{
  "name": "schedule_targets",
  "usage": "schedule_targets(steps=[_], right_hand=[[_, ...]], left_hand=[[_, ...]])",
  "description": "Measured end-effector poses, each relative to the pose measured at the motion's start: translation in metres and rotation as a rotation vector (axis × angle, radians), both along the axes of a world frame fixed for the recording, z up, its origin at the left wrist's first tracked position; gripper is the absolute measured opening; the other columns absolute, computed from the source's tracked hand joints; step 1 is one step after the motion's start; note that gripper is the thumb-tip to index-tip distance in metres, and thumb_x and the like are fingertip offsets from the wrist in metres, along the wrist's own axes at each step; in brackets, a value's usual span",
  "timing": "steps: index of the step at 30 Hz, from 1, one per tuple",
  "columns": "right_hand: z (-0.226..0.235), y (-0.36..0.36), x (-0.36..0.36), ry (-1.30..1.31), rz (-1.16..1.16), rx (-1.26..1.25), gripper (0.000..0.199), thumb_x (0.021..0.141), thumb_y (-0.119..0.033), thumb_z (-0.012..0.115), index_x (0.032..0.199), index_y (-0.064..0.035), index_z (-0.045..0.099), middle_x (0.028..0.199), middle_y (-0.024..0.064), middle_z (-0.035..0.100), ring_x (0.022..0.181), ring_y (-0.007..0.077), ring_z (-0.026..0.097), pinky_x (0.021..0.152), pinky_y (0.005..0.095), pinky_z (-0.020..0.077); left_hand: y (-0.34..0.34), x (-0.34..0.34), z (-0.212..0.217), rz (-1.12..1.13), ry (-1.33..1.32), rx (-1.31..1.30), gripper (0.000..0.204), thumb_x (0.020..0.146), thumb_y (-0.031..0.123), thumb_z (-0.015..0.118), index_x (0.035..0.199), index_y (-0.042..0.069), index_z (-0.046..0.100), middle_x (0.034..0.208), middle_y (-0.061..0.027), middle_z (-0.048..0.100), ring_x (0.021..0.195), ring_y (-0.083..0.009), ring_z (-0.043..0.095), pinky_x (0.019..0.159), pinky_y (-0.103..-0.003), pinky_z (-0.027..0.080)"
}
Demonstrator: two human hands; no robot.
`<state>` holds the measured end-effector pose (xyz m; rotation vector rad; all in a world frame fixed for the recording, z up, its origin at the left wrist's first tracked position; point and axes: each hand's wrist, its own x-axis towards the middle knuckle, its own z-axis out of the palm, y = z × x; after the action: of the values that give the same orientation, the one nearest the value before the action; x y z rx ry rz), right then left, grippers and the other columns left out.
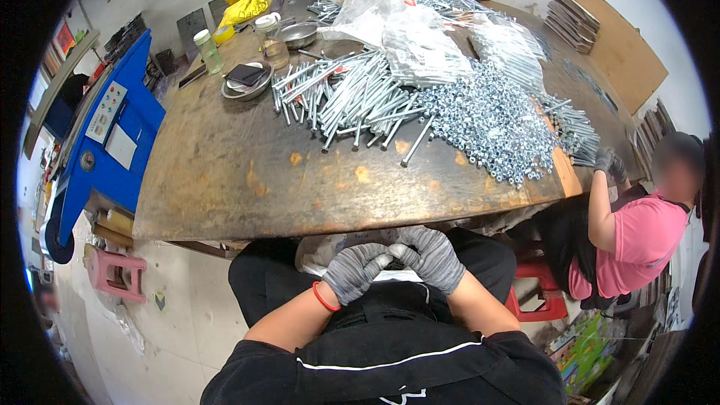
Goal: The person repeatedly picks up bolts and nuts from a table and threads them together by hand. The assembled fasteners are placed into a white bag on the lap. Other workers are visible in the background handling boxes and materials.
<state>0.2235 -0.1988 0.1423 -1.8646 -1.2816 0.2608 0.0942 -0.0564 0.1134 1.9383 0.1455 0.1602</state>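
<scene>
Both of my hands wear grey knit gloves and rest in my lap, below the near edge of the worn wooden table (225,180). My left hand (354,270), with a red band at the wrist, meets my right hand (431,255) at the fingertips. Whether they pinch something small between them, I cannot tell. Farther out on the table lies a heap of long silver bolts (352,97). To its right spreads a pile of small silver nuts (487,124).
Clear plastic bags (390,7) of hardware lie at the table's far side, beside metal bowls (246,88), a jar and a bottle. A person in pink (637,240) works at the right edge; two more sit opposite. A blue machine (112,135) and a pink stool (112,270) stand left.
</scene>
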Motion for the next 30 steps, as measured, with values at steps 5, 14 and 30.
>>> schedule_targets(steps=[5, 14, 30], right_hand=[[-0.027, 0.005, -0.007, 0.238, -0.122, 0.082, 0.045, 0.090, -0.045, 0.046, 0.092, -0.0035, 0.064, 0.082, 0.0148, 0.063, 0.076, 0.0248, 0.062, 0.069, 0.0338, 0.0464], [0.034, 0.006, -0.030, 0.159, 0.415, 0.366, 0.045, 0.089, -0.035, 0.051, 0.121, -0.0048, 0.056, 0.136, 0.0158, 0.041, 0.128, 0.0277, 0.037, 0.102, 0.0369, 0.0305], [-0.073, -0.049, 0.059, 0.097, -0.472, -0.037, 0.030, 0.082, -0.032, 0.060, 0.092, -0.0033, 0.062, 0.088, 0.0171, 0.062, 0.082, 0.0355, 0.059, 0.079, 0.0421, 0.0461]], left_hand=[[-0.015, 0.004, 0.014, -0.060, -0.169, 0.028, 0.025, 0.089, 0.020, 0.052, 0.102, 0.001, 0.062, 0.100, -0.0156, 0.063, 0.095, -0.0293, 0.059, 0.081, -0.035, 0.046], [0.031, 0.028, 0.013, 0.658, -0.127, -0.678, 0.021, 0.092, 0.025, 0.053, 0.082, 0.008, 0.060, 0.065, 0.0042, 0.053, 0.056, -0.0046, 0.046, 0.053, -0.019, 0.038], [0.001, 0.049, -0.084, -0.035, 0.676, 0.547, 0.041, 0.083, 0.029, 0.063, 0.118, 0.008, 0.057, 0.112, -0.0206, 0.059, 0.101, -0.0349, 0.057, 0.089, -0.036, 0.044]])
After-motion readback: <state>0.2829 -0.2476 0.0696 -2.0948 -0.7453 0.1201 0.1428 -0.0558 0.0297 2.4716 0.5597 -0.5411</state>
